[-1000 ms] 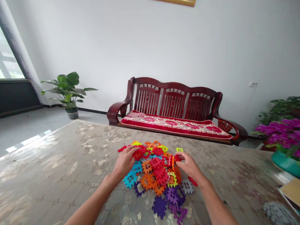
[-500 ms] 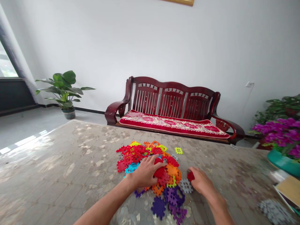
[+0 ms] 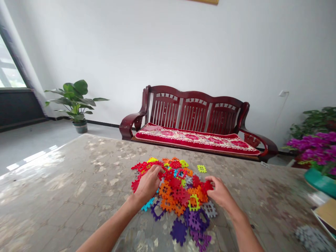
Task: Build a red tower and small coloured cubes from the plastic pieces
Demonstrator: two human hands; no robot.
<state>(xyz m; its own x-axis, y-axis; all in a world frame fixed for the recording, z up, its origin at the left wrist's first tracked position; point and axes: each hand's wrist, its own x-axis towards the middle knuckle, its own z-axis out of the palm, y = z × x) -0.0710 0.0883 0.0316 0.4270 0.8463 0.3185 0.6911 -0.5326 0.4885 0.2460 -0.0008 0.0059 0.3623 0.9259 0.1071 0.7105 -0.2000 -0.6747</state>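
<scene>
A heap of colourful plastic interlocking tiles with notched edges lies on the table, several of them with window-like holes. My left hand (image 3: 149, 183) reaches down onto the red tiles at the heap's left side; its fingers are curled together, and their tips and anything in them are hidden. At the right side, my right hand (image 3: 220, 192) pinches a red tile (image 3: 207, 185) between thumb and fingers. Orange tiles (image 3: 165, 189) and a red window tile (image 3: 180, 194) lie between the hands. Toward me are a dark purple tile (image 3: 179, 231) and a grey window tile (image 3: 210, 209).
A lone yellow-green tile (image 3: 202, 168) lies behind the heap. Grey tiles (image 3: 311, 238) are piled at the table's right, near a box (image 3: 327, 213) and a teal pot (image 3: 319, 182) of purple flowers. A wooden bench (image 3: 194, 112) stands beyond the patterned table (image 3: 86, 175).
My left hand has moved left from the heap's middle to its left side, uncovering red and orange tiles. My right hand has moved its red tile slightly left and away from me, against the heap.
</scene>
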